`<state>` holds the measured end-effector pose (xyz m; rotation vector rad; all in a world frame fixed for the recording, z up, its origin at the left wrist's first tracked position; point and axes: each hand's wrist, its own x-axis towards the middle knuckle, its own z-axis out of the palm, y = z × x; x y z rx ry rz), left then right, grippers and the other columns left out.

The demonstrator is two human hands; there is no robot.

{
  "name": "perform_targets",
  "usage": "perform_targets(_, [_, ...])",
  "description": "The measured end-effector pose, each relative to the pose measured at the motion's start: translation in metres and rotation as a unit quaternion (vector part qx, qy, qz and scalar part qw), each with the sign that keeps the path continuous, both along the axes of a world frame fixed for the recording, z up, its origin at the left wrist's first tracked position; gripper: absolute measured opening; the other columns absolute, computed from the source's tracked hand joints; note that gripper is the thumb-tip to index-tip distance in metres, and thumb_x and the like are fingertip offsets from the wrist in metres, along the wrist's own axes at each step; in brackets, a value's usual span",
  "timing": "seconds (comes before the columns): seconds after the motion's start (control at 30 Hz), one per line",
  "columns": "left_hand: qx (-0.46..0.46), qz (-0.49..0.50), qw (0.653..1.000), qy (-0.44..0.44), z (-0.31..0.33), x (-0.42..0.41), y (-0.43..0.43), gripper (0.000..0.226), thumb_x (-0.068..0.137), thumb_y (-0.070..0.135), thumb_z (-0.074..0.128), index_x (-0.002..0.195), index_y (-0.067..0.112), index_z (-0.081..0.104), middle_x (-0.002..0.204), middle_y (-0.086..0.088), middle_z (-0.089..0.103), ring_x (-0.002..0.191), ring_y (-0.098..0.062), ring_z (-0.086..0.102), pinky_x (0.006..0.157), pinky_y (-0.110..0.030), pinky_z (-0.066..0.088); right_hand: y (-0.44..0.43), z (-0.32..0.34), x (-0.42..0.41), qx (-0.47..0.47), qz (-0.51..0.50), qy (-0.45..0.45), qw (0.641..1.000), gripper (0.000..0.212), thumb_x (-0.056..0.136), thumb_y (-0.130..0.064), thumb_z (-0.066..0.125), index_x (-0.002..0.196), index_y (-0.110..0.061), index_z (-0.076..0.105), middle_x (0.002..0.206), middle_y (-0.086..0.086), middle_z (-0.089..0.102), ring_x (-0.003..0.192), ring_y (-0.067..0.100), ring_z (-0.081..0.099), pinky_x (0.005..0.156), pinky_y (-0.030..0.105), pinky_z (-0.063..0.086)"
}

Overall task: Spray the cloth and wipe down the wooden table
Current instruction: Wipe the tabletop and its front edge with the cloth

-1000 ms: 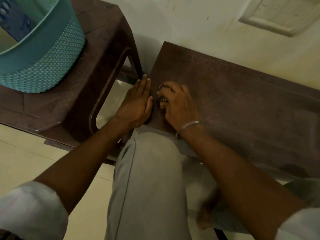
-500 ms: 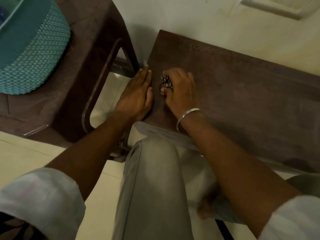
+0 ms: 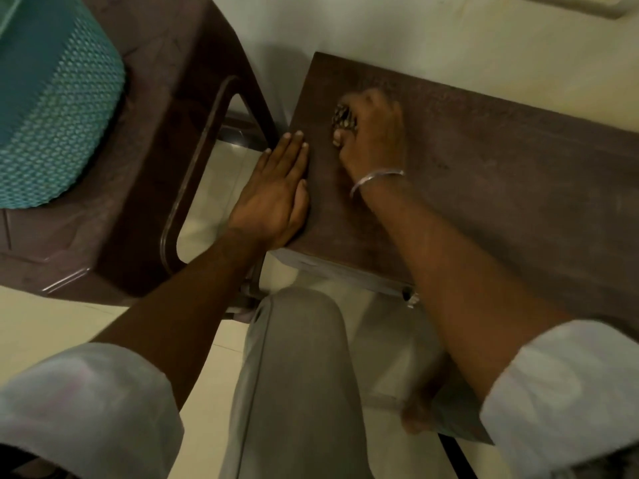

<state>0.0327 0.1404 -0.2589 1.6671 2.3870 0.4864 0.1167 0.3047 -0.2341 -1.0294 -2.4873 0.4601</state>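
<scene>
- The cloth is seen as a small bunched wad, mottled in dark and pale flecks; it is pressed onto the tabletop near the far left corner, a little in from the left edge; it is gripped by the right hand, whose curled fingers cover most of it, so that only its left side is shown; its outline is blurred.
- The wooden table is shown as a dark brown rectangular top with a matt, faintly grained surface; a paler grey rail is seen beneath its near edge; its left edge is overlapped by the flat left hand, laid along it towards the near left corner.
</scene>
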Motion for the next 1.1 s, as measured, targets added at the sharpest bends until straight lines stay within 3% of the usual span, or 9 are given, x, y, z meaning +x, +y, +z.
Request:
perform_targets(0.1, [0.003,0.002,1.000,-0.006,0.000,-0.001,0.001,0.064,0.104,0.036,0.022,0.159,0.005,0.022,0.168,-0.013,0.015,0.157,-0.023,0.009,0.128,-0.041,0.011,0.022,0.004,-0.010,-0.017,-0.002,-0.016,1.000,0.041,0.077,-0.014,0.071,0.117,-0.022,0.063,0.123,0.003,0.056,0.110,0.030,0.050,0.088,0.032,0.043])
perform_targets(0.3, [-0.021,0.000,1.000,0.006,0.001,-0.001,0.004,0.067,0.102,0.039,0.018,0.160,0.004,0.019,0.169,-0.013,0.011,0.157,-0.023,0.005,0.128,-0.043,0.006,-0.019,-0.008,0.027,-0.001,0.017,0.023,1.000,0.041,0.076,-0.008,0.071,0.114,-0.022,0.065,0.118,0.000,0.058,0.099,0.026,0.051,0.079,0.031,0.046])
perform_targets(0.47, [-0.024,-0.085,0.994,0.063,0.001,-0.003,0.007,0.065,0.104,0.037,0.019,0.159,0.004,0.021,0.168,-0.016,0.016,0.157,-0.023,0.006,0.128,-0.042,0.000,0.026,-0.005,-0.012,0.007,0.014,0.016,1.000,0.040,0.075,-0.007,0.068,0.112,-0.023,0.065,0.119,0.002,0.059,0.103,0.030,0.053,0.084,0.033,0.045])
perform_targets(0.67, [0.004,-0.092,0.995,0.034,0.000,-0.004,0.007,0.062,0.105,0.035,0.021,0.158,0.004,0.025,0.167,-0.015,0.020,0.156,-0.023,0.015,0.128,-0.039,0.009,0.047,0.001,-0.029,0.003,-0.002,-0.018,1.000,0.046,0.079,-0.004,0.065,0.120,-0.024,0.062,0.125,0.002,0.056,0.109,0.031,0.052,0.083,0.034,0.046])
perform_targets(0.83, [0.004,-0.088,0.996,0.019,-0.001,-0.006,0.007,0.063,0.104,0.036,0.021,0.159,0.005,0.024,0.167,-0.014,0.019,0.156,-0.022,0.013,0.128,-0.042,0.012,0.030,-0.010,-0.014,0.056,-0.009,-0.022,0.998,0.051,0.077,-0.003,0.063,0.124,-0.022,0.061,0.125,0.001,0.057,0.106,0.031,0.052,0.081,0.034,0.045])
perform_targets(0.97, [0.006,-0.085,0.996,0.013,-0.001,-0.007,0.007,0.062,0.104,0.036,0.022,0.159,0.006,0.025,0.167,-0.013,0.020,0.156,-0.022,0.014,0.128,-0.042,0.012,0.065,-0.004,-0.054,0.045,-0.012,-0.040,0.998,0.048,0.080,-0.001,0.057,0.124,-0.020,0.062,0.124,0.007,0.057,0.109,0.033,0.050,0.085,0.037,0.045])
perform_targets(1.1, [0.013,-0.084,0.996,0.008,0.000,-0.007,0.007,0.061,0.104,0.035,0.022,0.158,0.005,0.027,0.167,-0.013,0.021,0.156,-0.022,0.016,0.128,-0.042,0.013,0.071,0.002,-0.072,0.053,-0.002,-0.069,0.996,0.041,0.084,0.000,0.054,0.119,-0.018,0.064,0.122,0.007,0.058,0.109,0.033,0.050,0.075,0.033,0.038])
